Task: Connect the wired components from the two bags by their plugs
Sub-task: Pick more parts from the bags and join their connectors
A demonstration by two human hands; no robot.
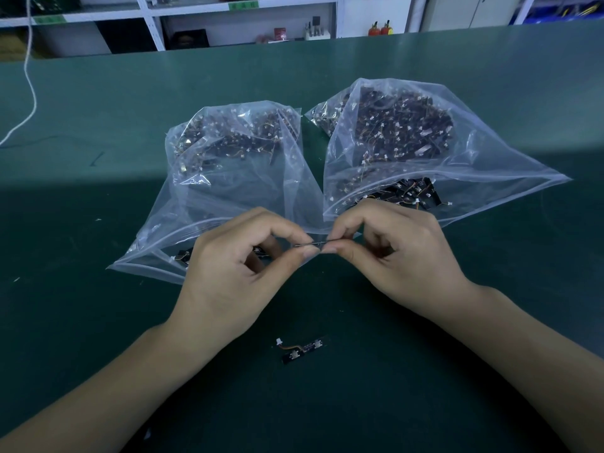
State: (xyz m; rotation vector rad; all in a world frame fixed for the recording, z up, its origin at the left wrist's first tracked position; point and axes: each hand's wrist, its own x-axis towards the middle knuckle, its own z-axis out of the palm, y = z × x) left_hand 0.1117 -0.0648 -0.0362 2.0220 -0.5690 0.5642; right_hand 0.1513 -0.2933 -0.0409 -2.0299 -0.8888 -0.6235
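- The left hand (pixel 238 273) and the right hand (pixel 392 256) meet in the middle, above the green table (pixel 98 322).
- Both hands pinch one thin dark piece (pixel 310 245) between thumb and finger tips. It lies flat, with its long side going left to right. It is too small to tell what part it is.
- The other fingers of both hands are curled in.
- A small black strip (pixel 305 350) lies on the table near the person, between the two arms. Its long side tilts up to the right. A short orange wire with a white plug (pixel 278 341) comes off it and points left.
- The left bag (pixel 228 178) and the right bag (pixel 425 152) lie just behind the hands. Both are clear plastic, full of dark parts, with their open mouths toward the person.
- The hands cover part of the left bag's mouth.
- A white cord (pixel 31 86) hangs at the far left.
- Shelves (pixel 196 14) stand behind the table.
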